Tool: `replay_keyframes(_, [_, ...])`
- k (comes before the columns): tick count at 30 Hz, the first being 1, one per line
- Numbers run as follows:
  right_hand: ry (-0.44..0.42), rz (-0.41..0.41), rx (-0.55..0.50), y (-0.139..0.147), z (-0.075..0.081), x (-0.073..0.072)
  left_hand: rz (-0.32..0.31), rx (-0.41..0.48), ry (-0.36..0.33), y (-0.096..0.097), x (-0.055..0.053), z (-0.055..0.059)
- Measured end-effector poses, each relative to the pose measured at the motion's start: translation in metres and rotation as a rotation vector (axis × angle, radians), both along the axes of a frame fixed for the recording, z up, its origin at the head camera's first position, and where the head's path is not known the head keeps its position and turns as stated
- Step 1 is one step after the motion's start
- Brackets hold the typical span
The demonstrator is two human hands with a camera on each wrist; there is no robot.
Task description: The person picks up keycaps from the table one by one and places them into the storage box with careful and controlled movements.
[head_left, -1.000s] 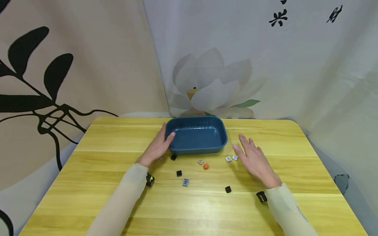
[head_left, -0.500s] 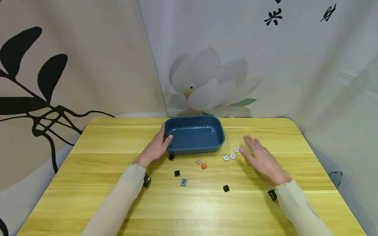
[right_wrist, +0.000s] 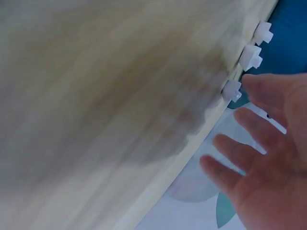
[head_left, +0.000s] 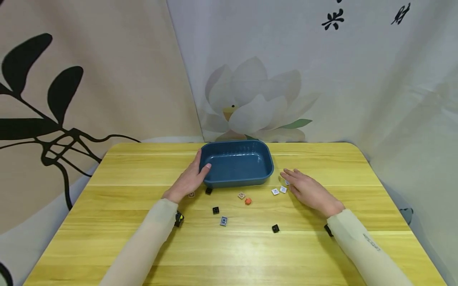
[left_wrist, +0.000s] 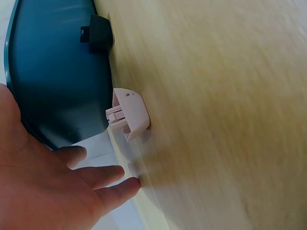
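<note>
The right hand (head_left: 310, 193) hangs over the worktop (head_left: 186, 250), fingers (right_wrist: 235, 149) apart; the farthest of three white caps (head_left: 283, 189) lies just beside a fingertip, whether touching I cannot tell. The left hand (head_left: 185, 182) pinches the left end of the blue tub (head_left: 236, 184), thumb over the rim. A pink cap (left_wrist: 134, 115) and other caps lie outside the tub.

A yellow wooden table (head_left: 229, 254) holds a blue tub (head_left: 236, 184). Near it lie little pieces: three white pieces (head_left: 274, 191), three black pieces (head_left: 216, 210), two pinkish pieces (head_left: 241, 195), an orange piece (head_left: 248, 201), a grey piece (head_left: 223, 221).
</note>
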State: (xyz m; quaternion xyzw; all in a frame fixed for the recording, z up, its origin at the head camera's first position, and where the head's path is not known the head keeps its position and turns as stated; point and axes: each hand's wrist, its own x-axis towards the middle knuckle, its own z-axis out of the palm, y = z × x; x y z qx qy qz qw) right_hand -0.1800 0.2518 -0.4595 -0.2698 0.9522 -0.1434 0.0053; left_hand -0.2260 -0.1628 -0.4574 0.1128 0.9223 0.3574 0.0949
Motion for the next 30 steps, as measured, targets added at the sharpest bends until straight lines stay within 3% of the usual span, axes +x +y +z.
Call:
replay_keyframes(7, [0.039,0.031,0.042,-0.004,-0.001,-0.003,0.000,-0.011,0.017,0.001,-0.002,-0.002])
replay_keyframes(19, [0.172,0.035,0.019,0.000,-0.007,-0.004,0.000,-0.070,0.122,0.002,0.000,-0.001])
replay_keyframes(26, [0.153,-0.040,-0.017,0.002,-0.001,0.001,-0.017,-0.085,0.122,0.000,-0.001,-0.002])
replay_keyframes(30, [0.187,-0.071,-0.063,0.000,0.008,0.003,-0.025,-0.096,0.128,-0.001,-0.002,-0.003])
